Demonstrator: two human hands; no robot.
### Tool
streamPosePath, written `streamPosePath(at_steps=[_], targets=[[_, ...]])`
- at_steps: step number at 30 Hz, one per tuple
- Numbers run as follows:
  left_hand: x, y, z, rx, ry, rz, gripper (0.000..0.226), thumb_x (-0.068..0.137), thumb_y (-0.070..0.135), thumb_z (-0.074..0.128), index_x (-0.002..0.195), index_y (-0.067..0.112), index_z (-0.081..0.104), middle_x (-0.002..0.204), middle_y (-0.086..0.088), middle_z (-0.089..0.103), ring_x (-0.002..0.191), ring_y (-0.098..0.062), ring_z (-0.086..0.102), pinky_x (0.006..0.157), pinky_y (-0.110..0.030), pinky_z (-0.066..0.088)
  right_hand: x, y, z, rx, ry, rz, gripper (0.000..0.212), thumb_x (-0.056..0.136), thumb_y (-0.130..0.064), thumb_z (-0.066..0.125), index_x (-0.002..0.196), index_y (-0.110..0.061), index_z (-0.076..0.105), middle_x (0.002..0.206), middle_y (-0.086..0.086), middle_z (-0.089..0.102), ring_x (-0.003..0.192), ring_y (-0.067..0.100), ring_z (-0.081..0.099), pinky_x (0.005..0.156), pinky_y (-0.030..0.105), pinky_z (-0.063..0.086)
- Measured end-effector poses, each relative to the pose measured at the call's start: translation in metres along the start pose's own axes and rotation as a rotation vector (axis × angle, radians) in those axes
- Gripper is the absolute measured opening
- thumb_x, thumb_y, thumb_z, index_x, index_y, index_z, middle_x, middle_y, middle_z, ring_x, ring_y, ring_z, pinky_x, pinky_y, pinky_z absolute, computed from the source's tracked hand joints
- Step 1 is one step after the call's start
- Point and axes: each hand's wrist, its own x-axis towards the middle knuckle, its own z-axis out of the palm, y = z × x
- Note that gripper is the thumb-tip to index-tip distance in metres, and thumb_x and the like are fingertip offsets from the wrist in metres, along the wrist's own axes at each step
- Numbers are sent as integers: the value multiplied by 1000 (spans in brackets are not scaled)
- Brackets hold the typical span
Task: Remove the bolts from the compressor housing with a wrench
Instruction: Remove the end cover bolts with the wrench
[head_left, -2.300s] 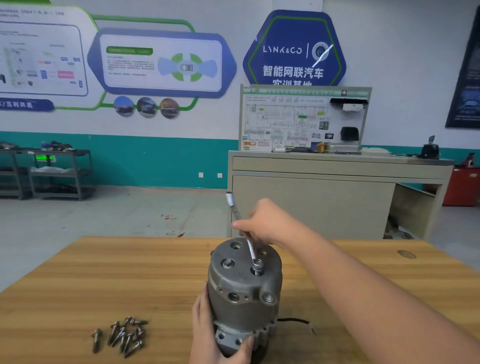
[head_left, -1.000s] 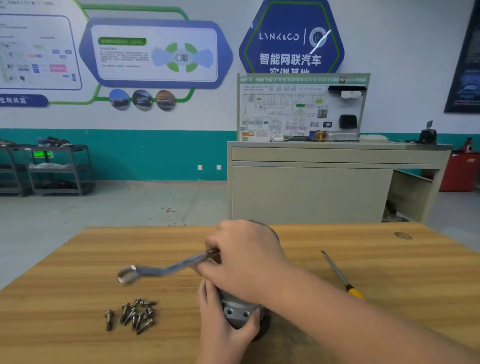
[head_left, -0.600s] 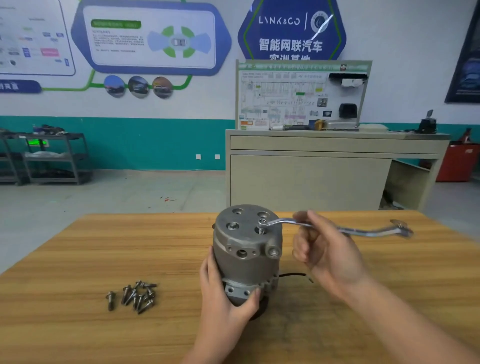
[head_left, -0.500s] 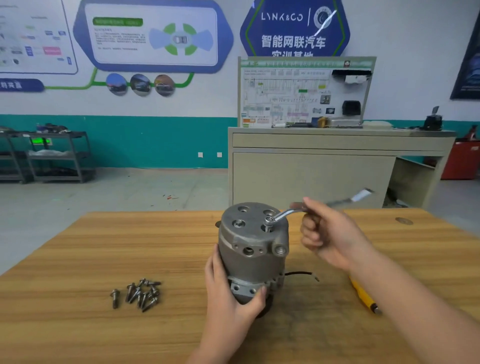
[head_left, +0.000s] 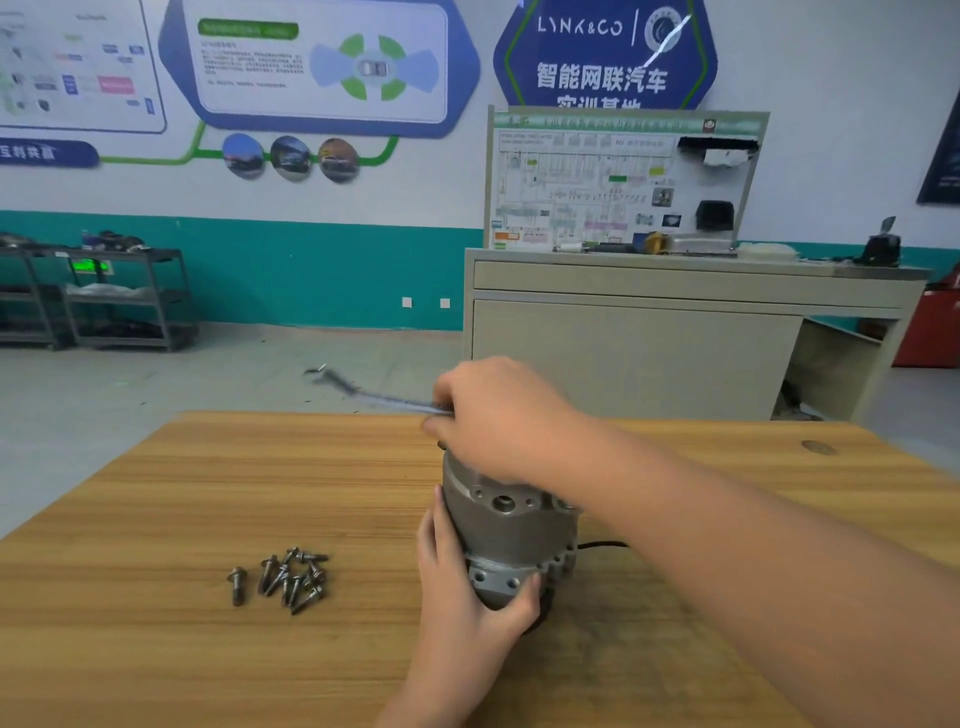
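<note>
A grey metal compressor housing (head_left: 506, 525) stands upright on the wooden table (head_left: 218, 493). My left hand (head_left: 467, 597) grips its lower part from the near side. My right hand (head_left: 501, 415) is above the housing's top and holds a silver wrench (head_left: 374, 396), whose blurred handle points to the far left. The hand hides the wrench's working end and the top of the housing. A small pile of several loose bolts (head_left: 291, 577) lies on the table to the left of the housing.
A black cable (head_left: 602, 544) comes out from behind the housing on the right. Beyond the table stands a beige workbench (head_left: 675, 332) with a display board. Dark metal shelves (head_left: 119, 296) stand at the far left wall.
The wrench handle has swung round from pointing right to pointing far left, with my right hand moving over the housing's top. My left hand has kept its grip on the housing.
</note>
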Motion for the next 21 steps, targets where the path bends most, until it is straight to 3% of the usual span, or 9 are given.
streamPosePath(at_steps=[4, 7, 9, 12, 15, 16, 18, 21], targets=[[0, 1, -2, -6, 11, 2, 109, 61, 54, 71, 149, 25, 15, 144, 4, 26, 136, -7, 28, 110, -38, 36, -61, 2, 14, 139, 300, -181, 27, 88, -50, 52, 75, -27, 54, 72, -7, 52, 70, 16, 53, 55, 29, 37], [0, 1, -4, -12, -12, 25, 106, 61, 56, 69, 145, 41, 6, 146, 8, 22, 135, -2, 25, 114, -35, 30, -95, 27, 30, 631, 426, -111, 35, 80, -52, 57, 66, -21, 57, 68, -6, 48, 65, 8, 48, 57, 22, 37], [0, 0, -6, -33, -42, 17, 107, 61, 57, 68, 142, 49, -2, 142, 21, 16, 135, -3, 24, 113, -32, 28, -109, 47, 36, 1050, 481, -19, 32, 81, -49, 60, 64, -23, 64, 62, -8, 53, 60, 4, 48, 57, 16, 38], [1, -2, -7, -36, -54, 19, 106, 61, 58, 68, 141, 54, -3, 134, 35, 14, 134, 0, 24, 111, -26, 27, -108, 76, 38, 1555, 378, 211, 30, 87, -41, 58, 67, -21, 70, 51, 0, 49, 46, 12, 44, 44, 21, 34], [1, 0, -7, -21, -44, 25, 102, 60, 61, 65, 135, 58, -5, 125, 40, 14, 133, 0, 24, 107, -21, 25, -79, 104, 37, 1833, 193, 468, 19, 79, -29, 58, 77, -12, 67, 49, -1, 42, 37, 10, 35, 35, 19, 26], [0, 1, -6, -20, -42, 26, 103, 60, 61, 65, 136, 56, -5, 127, 38, 14, 133, -1, 24, 107, -22, 25, -67, 111, 36, 1853, 146, 542, 13, 79, -24, 59, 76, -12, 59, 47, -2, 41, 34, 8, 32, 32, 17, 23], [-1, 1, -5, -17, -35, 29, 106, 61, 60, 65, 140, 49, -5, 136, 31, 14, 135, -2, 22, 107, -22, 24, -41, 119, 32, 1788, 52, 650, 21, 88, -18, 60, 72, -16, 47, 42, -5, 38, 30, 5, 26, 28, 14, 18], [0, -2, -6, -10, -41, 33, 109, 65, 50, 72, 141, 46, -6, 140, 26, 13, 137, -4, 21, 108, -22, 23, -3, 118, 18, 1523, -177, 674, 20, 91, -23, 61, 75, -14, 53, 40, -7, 35, 29, 4, 24, 29, 13, 17]])
